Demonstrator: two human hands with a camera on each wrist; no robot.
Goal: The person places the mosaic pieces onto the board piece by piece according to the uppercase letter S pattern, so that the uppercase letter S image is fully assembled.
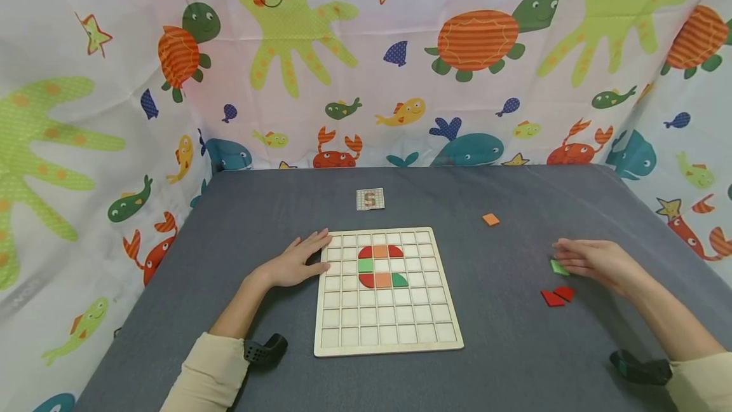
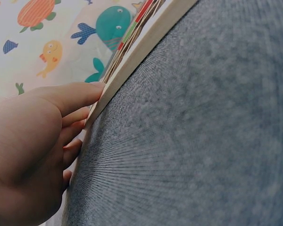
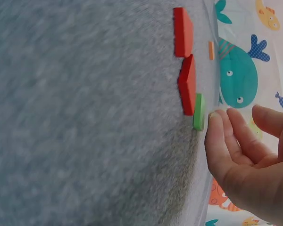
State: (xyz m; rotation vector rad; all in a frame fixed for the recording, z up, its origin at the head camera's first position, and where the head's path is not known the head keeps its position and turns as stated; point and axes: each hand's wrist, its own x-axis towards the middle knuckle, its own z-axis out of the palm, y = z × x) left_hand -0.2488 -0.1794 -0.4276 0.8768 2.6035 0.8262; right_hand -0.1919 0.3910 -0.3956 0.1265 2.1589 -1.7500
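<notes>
A wooden grid board [image 1: 389,329] lies on the grey table, with red, orange and green tiles set in several of its upper cells. My left hand [image 1: 294,262] rests against the board's left edge with fingers extended; in the left wrist view its thumb touches the rim [image 2: 132,56]. Out to the right, my right hand [image 1: 597,262] hovers just over a light green tile [image 1: 559,267], thumb apart from the gently bent fingers and nothing between them. Two red tiles [image 1: 552,298] lie just in front of the green one, partly side by side.
An orange square tile [image 1: 490,219] lies behind and left of the right hand. Beyond the board is a small card [image 1: 370,199] printed with a grid and a coloured S-like figure. A patterned curtain [image 1: 366,94] with sea animals surrounds the back and sides of the table.
</notes>
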